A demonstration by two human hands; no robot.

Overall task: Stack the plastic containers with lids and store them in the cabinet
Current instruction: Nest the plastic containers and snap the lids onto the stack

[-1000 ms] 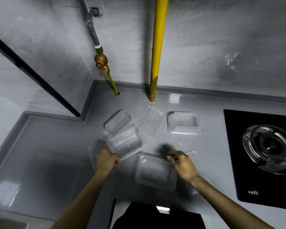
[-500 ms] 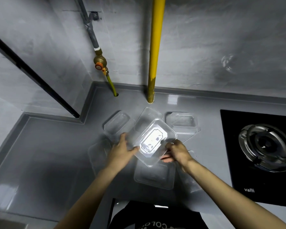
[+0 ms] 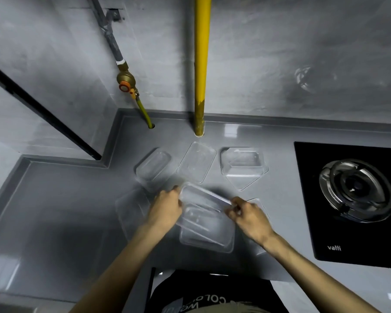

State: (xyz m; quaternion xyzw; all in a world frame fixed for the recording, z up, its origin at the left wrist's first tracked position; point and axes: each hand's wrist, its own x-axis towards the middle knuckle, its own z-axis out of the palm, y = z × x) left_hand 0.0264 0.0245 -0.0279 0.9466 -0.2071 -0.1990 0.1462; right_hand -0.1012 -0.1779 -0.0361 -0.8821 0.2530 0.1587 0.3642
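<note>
A clear plastic container (image 3: 201, 199) is held between my two hands, just above a second clear container (image 3: 207, 236) that rests on the grey counter (image 3: 54, 222). My left hand (image 3: 165, 208) grips its left end and my right hand (image 3: 248, 215) grips its right end. Further back lie another clear container (image 3: 154, 166), a flat clear lid (image 3: 196, 161) and a container on top of a lid (image 3: 243, 163). One clear lid (image 3: 131, 206) lies left of my left hand, and another lid (image 3: 257, 204) is partly hidden under my right hand.
A black gas hob (image 3: 354, 195) with a metal burner fills the right side. A yellow pipe (image 3: 201, 64) and a grey pipe with a brass valve (image 3: 125, 80) come down the back wall into the counter. The counter steps inward at the left.
The held container has come down and toward me, from raised above the back lids to just over the container near the counter's front. Both hands moved with it.
</note>
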